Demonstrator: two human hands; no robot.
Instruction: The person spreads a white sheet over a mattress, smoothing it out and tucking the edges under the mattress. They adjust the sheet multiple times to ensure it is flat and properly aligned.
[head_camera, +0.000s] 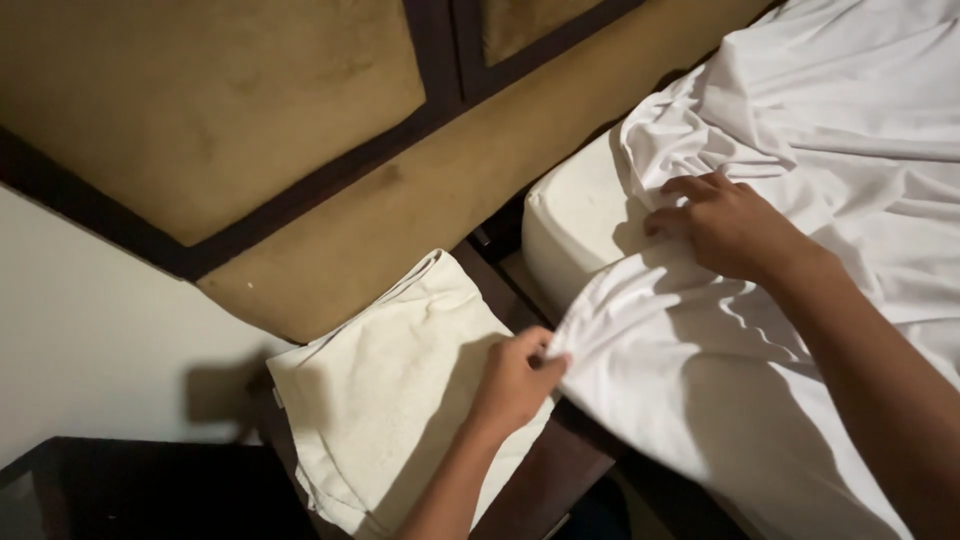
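A white bed sheet (760, 330) lies wrinkled over a cream mattress (575, 215), whose corner is bare. My left hand (515, 380) pinches the sheet's bunched corner just off the mattress edge. Up on the mattress, my right hand (725, 225) presses down on the sheet with its fingers gripping a fold near the bare corner.
A folded cream towel (390, 390) lies on a dark wooden bedside stand (555, 475) left of the mattress. A tan padded headboard (250, 110) with dark wood trim runs along the top. A white wall (90, 330) and a dark tabletop (150, 490) are at the lower left.
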